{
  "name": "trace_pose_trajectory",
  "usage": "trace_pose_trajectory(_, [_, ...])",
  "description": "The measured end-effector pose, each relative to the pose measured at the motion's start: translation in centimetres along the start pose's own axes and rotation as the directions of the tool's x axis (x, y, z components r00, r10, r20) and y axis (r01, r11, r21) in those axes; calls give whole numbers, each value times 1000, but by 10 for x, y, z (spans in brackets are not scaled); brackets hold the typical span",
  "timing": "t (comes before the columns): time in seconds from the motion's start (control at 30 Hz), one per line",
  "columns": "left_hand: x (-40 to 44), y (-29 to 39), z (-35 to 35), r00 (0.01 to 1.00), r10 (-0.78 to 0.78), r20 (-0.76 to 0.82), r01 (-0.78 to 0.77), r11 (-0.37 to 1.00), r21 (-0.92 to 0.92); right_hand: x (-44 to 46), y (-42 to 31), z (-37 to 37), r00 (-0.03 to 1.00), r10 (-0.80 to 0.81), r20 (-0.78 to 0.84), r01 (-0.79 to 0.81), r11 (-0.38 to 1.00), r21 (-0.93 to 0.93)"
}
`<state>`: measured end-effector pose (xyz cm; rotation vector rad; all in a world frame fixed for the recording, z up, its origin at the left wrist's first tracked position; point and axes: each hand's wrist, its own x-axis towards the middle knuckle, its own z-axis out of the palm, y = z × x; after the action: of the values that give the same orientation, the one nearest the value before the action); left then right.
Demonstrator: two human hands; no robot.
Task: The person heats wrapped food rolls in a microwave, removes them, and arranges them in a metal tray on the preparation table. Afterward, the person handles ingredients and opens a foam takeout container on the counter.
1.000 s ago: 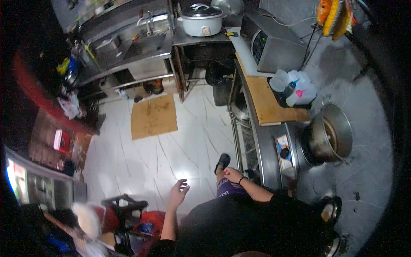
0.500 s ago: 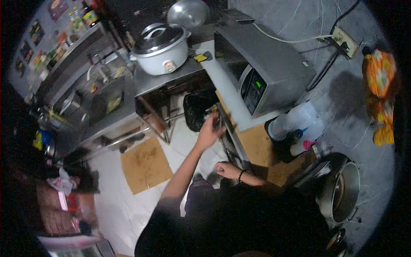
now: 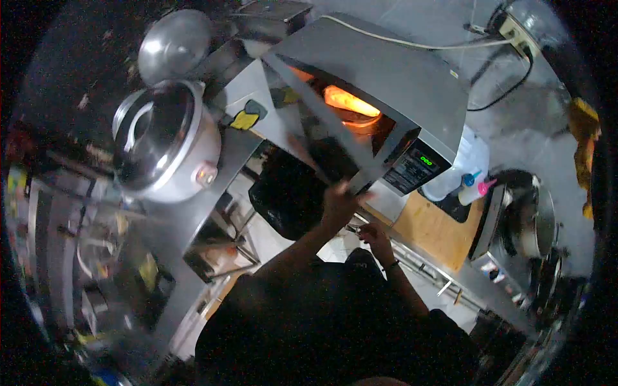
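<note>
My left hand (image 3: 341, 204) is at the free edge of the microwave door (image 3: 322, 128), its fingers around that edge. The door stands open, and orange light fills the inside of the microwave (image 3: 393, 71). Inside it a bright elongated thing (image 3: 351, 101) lies above a round glowing dish or turntable (image 3: 360, 122); what it is I cannot make out. Lower and to the right, my right hand (image 3: 375, 239) is held near my body with curled fingers. Something small shows at its fingertips, too blurred to name.
A rice cooker (image 3: 167, 138) with a glass lid stands left of the microwave. A yellow-and-grey cloth or pad (image 3: 246, 118) lies between them. Below hangs a black bag (image 3: 286, 199). Squeeze bottles (image 3: 475, 190) and a large pot (image 3: 534, 222) are at the right.
The microwave door has gone from shut to open, and the inside is now lit. My left hand has moved up from below the counter to the door. My view has turned left.
</note>
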<state>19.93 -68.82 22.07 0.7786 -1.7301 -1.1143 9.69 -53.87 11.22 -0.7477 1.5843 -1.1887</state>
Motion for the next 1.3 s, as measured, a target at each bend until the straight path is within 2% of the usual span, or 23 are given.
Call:
trace_pose_trajectory(0.03, [-20, -23, -34, 970, -173, 172, 127, 960, 249, 11, -1, 10, 998, 62, -25, -56, 981, 186])
trace_pose_trajectory(0.1, [-56, -48, -98, 979, -112, 170, 60, 957, 285, 33, -25, 38, 982, -69, -178, 139, 899, 416])
trace_pose_trajectory(0.17, [-71, -56, -157, 955, -279, 100, 296, 907, -299, 109, 12, 30, 959, -217, -183, 212, 976, -47])
trace_pose_trajectory(0.2, [-69, -60, -180, 954, -277, 112, 298, 905, -303, 134, -18, 38, 941, -217, -260, 227, 974, 8])
trace_pose_trajectory(0.23, [-62, -63, -201, 977, -213, 9, 209, 950, -233, 160, -56, 49, 917, -221, -332, 254, 965, 60])
trace_pose_trajectory(0.3, [-47, -69, -239, 982, -40, -187, 30, 998, -56, 220, -76, 51, 922, -212, -323, 341, 840, 422])
trace_pose_trajectory(0.37, [-48, -94, -278, 985, 133, -112, -138, 989, -42, 275, -85, 33, 970, -128, -204, 224, 790, 570])
trace_pose_trajectory(0.4, [-49, -85, -284, 982, -70, -175, 76, 997, 23, 287, -98, 35, 938, -44, -345, 226, 830, 509])
trace_pose_trajectory(0.43, [-44, -77, -286, 984, -66, -165, 72, 997, 30, 298, -111, 37, 877, 32, -480, 214, 868, 448])
trace_pose_trajectory(0.5, [-24, -68, -285, 953, 63, -298, -42, 996, 76, 372, -63, -4, 941, 71, -332, 68, 919, 389])
trace_pose_trajectory(0.53, [-25, -86, -288, 915, 197, -352, -157, 978, 138, 355, -95, 13, 870, 135, -473, 51, 932, 360])
trace_pose_trajectory(0.57, [-32, -101, -294, 907, 207, -366, -171, 977, 129, 332, -127, 27, 839, 312, -446, 43, 779, 625])
trace_pose_trajectory(0.63, [-34, -99, -298, 961, 138, -241, -94, 978, 185, 369, -96, 14, 830, 111, -547, 326, 700, 636])
trace_pose_trajectory(0.67, [-47, -161, -305, 976, 165, -139, -143, 978, 154, 354, -106, 22, 806, 147, -574, 280, 758, 588])
trace_pose_trajectory(0.7, [-48, -163, -306, 974, 175, -143, -153, 977, 149, 351, -110, 28, 759, 217, -614, 202, 818, 539])
trace_pose_trajectory(0.77, [-43, -164, -302, 970, 208, -129, -190, 972, 137, 370, -77, 9, 831, 62, -553, 336, 738, 586])
trace_pose_trajectory(0.8, [-44, -164, -302, 970, 217, -111, -202, 971, 130, 343, -95, 25, 818, 118, -563, 242, 817, 523])
trace_pose_trajectory(0.83, [-45, -165, -300, 974, 207, -97, -195, 973, 123, 307, -110, 40, 756, 87, -649, 277, 855, 437])
trace_pose_trajectory(0.97, [-56, -171, -299, 982, 178, -65, -172, 980, 97, 243, -96, 59, 754, -121, -646, 428, 836, 343])
trace_pose_trajectory(1.03, [-62, -173, -298, 987, 149, -56, -143, 986, 89, 212, -87, 64, 790, 12, -613, 307, 858, 412])
trace_pose_trajectory(1.1, [-64, -174, -297, 990, 124, -67, -117, 988, 96, 194, -42, 65, 772, -353, -528, 369, 926, -80])
trace_pose_trajectory(1.17, [-56, -177, -295, 984, 138, -110, -122, 983, 138, 100, -113, 85, 907, 13, -420, 184, 887, 424])
trace_pose_trajectory(1.3, [-31, -191, -280, 951, 212, -223, -162, 961, 223, -4, -93, 77, 920, 148, -363, 90, 822, 563])
